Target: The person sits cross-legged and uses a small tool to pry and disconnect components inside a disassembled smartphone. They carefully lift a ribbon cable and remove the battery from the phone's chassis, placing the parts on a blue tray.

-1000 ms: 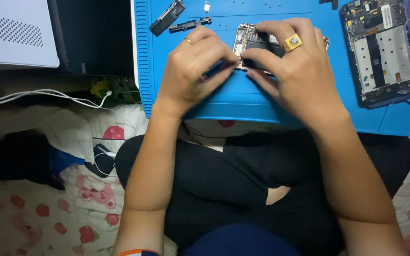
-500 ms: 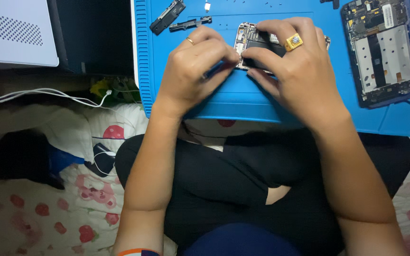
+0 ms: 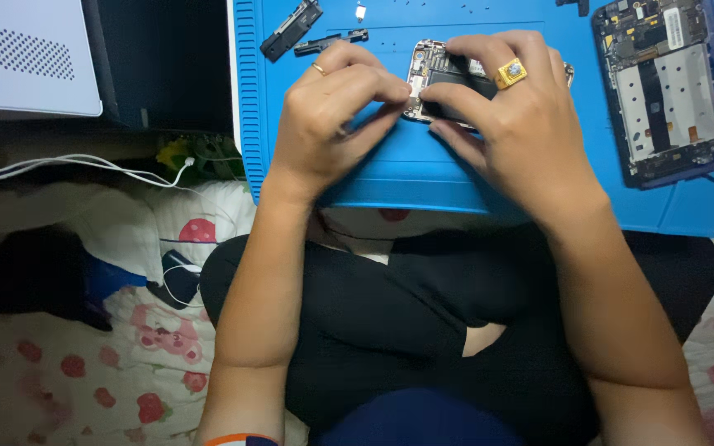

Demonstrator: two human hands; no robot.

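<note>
Circuit board point(image 3: 440, 70), small, on blue mat point(image 3: 390, 165): pinched by left hand point(image 3: 328, 124) & right hand point(image 3: 510, 132); opened phone point(image 3: 663, 87) nr right.

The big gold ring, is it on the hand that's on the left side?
No, the big gold ring sits on a finger of the right hand; the left hand wears only a thin band.

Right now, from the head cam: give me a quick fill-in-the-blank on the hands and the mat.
1. Both hands work on a small circuit board lying on a ____ mat.
2. The large gold ring sits on the ____ hand.
3. The opened phone frame lies at the mat's ____ side.
4. The left hand wears a thin ____ on one finger.

Missing words: blue; right; right; ring
</note>
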